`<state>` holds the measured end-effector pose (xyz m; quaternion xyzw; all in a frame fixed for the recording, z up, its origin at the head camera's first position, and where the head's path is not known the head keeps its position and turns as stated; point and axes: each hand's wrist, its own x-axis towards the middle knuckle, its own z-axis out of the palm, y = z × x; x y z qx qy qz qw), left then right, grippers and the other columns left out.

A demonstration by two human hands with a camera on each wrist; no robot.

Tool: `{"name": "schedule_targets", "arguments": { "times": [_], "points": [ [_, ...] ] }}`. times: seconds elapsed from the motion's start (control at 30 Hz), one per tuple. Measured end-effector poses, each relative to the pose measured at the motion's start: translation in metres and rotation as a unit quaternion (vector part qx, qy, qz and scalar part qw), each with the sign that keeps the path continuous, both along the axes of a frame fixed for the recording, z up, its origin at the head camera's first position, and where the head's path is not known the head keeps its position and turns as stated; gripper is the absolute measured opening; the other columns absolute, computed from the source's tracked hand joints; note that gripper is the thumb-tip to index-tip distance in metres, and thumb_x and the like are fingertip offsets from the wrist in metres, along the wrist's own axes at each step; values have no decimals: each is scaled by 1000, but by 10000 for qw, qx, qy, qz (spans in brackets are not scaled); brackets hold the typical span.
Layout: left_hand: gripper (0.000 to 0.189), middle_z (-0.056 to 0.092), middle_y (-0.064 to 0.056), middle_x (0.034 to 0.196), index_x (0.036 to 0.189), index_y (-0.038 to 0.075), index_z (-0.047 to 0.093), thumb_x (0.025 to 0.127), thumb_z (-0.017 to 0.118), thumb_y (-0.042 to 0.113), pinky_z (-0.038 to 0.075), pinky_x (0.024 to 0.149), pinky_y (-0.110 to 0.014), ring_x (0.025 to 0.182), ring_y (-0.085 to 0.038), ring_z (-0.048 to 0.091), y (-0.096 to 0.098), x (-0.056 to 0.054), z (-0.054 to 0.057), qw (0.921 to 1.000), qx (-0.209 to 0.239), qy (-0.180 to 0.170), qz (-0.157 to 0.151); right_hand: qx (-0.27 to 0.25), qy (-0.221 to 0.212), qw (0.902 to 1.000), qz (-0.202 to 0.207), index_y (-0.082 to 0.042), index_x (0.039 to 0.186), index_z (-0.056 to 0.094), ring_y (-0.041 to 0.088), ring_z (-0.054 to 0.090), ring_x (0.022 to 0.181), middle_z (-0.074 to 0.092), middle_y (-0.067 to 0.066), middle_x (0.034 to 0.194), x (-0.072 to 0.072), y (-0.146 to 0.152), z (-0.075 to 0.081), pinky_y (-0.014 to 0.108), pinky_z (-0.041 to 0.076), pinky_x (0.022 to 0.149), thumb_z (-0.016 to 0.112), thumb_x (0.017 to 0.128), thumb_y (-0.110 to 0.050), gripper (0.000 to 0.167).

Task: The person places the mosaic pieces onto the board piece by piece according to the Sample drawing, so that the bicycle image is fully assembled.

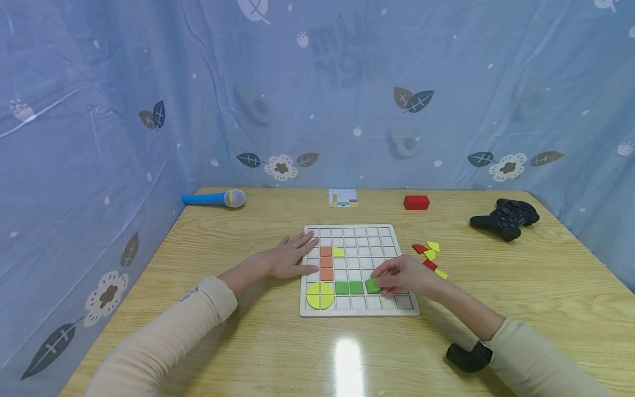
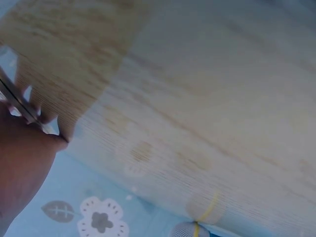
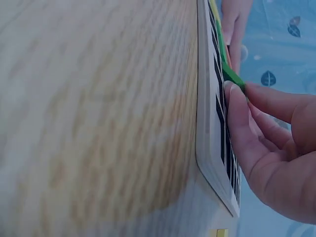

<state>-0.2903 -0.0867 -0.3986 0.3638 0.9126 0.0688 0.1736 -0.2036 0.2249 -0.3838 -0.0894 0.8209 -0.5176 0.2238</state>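
A white grid board lies on the table. My left hand rests on its left edge with fingers spread. Between thumb and fingertips, my right hand pinches a green square tile over the board, just right of two green tiles set in a row. The right wrist view shows the pinched tile tilted against the board's surface. Yellow quarter-circle tiles form a disc at the lower left. Above it stand orange square tiles in a column, with a yellow quarter-circle tile beside the top one.
Loose red and yellow pieces lie right of the board. Behind are a printed pattern card, a red block and a blue toy microphone. A black game controller sits at right; a black curved object is by the right sleeve.
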Motion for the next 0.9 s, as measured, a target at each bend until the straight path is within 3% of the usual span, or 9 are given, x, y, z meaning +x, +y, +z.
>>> {"name": "schedule_targets", "arguments": {
  "times": [0.17, 0.27, 0.5, 0.9],
  "points": [
    [80, -9, -1, 159, 155, 21, 0, 95, 32, 64, -1, 113, -47, 143, -20, -8, -1, 0, 1, 10000, -1, 5, -3, 232, 199, 9995, 127, 3, 106, 68, 20, 63, 68, 68, 8, 80, 1, -2, 1, 31, 56, 67, 70, 88, -13, 25],
    [80, -9, -1, 159, 155, 20, 0, 95, 31, 64, -1, 113, -47, 143, -21, -8, -1, 0, 0, 10000, 45, 7, -29, 280, 79, 9995, 77, 2, 106, 68, 19, 62, 68, 66, 8, 78, -1, -1, 0, 30, 55, 66, 68, 90, -18, 26],
    [80, -10, -1, 158, 155, 21, -1, 96, 31, 64, -2, 113, -48, 143, -21, -9, -1, -1, 0, 9999, 77, 7, -70, -338, -579, 9976, 152, 7, 113, 62, 20, 65, 74, 66, 12, 85, -6, 10, 0, 32, 56, 72, 59, 96, -26, 37],
    [79, -8, -2, 159, 155, 21, 1, 96, 32, 63, -2, 113, -47, 143, -22, -8, 0, -1, -2, 10000, 83, 18, -27, -1223, -963, 9864, 523, 14, 126, 49, 22, 66, 88, 66, 16, 99, -12, 38, -2, 35, 54, 81, 48, 102, -20, 41]
  ]
}}
